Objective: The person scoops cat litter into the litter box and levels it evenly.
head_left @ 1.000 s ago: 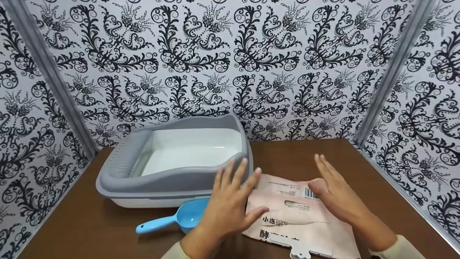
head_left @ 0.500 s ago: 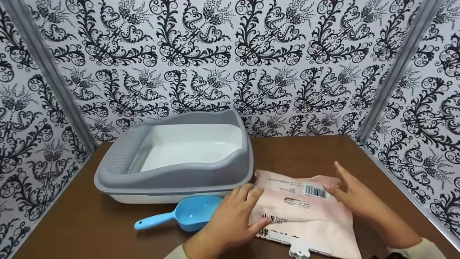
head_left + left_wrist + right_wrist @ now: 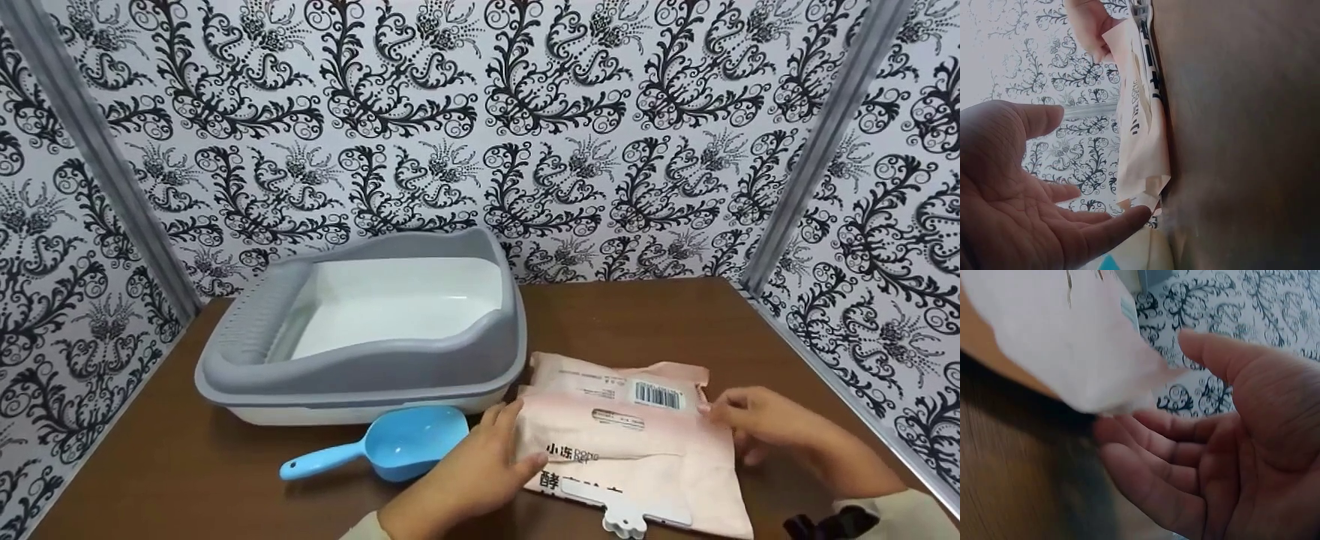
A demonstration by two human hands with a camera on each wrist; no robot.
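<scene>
So there's this pale pink printed flat bag (image 3: 637, 442) lying at the near right of the brown wood-look table (image 3: 615, 322), a white plastic clip with a scalloped tab (image 3: 625, 523) along its near edge. The left hand (image 3: 484, 466) is at the bag's left side, palm facing it, thumb well away from the fingers, which are fairly straight and a bit spread. Right hand (image 3: 769, 420) is at the right side — fingers loosely bent and close together, thumb apart, so no pinch there. Can't tell how firmly either one touches the bag. Left of the bag sits a white plastic tray with a tall grey rim (image 3: 375, 367), and a light blue plastic scoop (image 3: 416, 442) lies just on its near side, handle pointing left.
</scene>
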